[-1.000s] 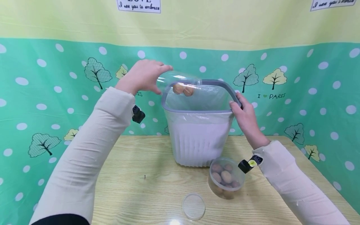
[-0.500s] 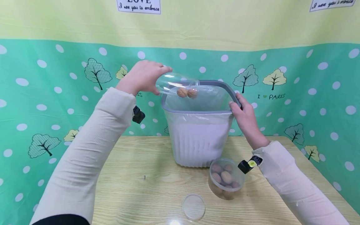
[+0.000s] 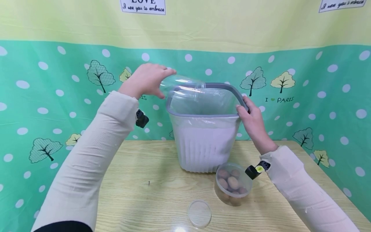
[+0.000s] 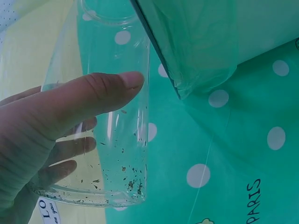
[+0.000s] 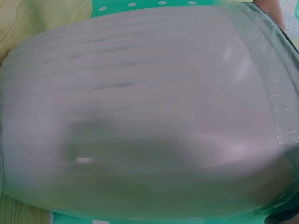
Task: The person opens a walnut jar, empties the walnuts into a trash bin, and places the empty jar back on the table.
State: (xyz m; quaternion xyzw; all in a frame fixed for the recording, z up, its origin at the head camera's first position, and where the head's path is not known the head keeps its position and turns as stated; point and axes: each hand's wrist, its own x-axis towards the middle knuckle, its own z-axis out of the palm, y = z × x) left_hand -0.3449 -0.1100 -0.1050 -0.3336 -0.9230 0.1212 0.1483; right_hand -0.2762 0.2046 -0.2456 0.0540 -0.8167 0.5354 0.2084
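Note:
My left hand (image 3: pixel 147 80) grips a clear jar (image 3: pixel 182 86) by its base end, tilted with its mouth over the left rim of a white bin (image 3: pixel 205 145). In the left wrist view the thumb and fingers wrap the jar (image 4: pixel 117 126), which shows only small brown crumbs near its base. A clear bag lines the bin under a grey rim (image 3: pixel 203 115). On the rim's right side my right hand (image 3: pixel 255 124) holds on, thumb on top. The bin's wall (image 5: pixel 149 102) fills the right wrist view.
A round clear tub (image 3: pixel 234 180) of brown, walnut-like balls stands at the bin's front right. Nearer the front edge, a clear round lid (image 3: pixel 199 213) lies on the wooden table (image 3: pixel 130 193). A patterned cloth (image 3: pixel 72 96) hangs behind.
Two brown balls that were inside the tilted jar have left it and are out of sight. The jar has tipped slightly lower at its mouth; my right hand has stayed on the rim.

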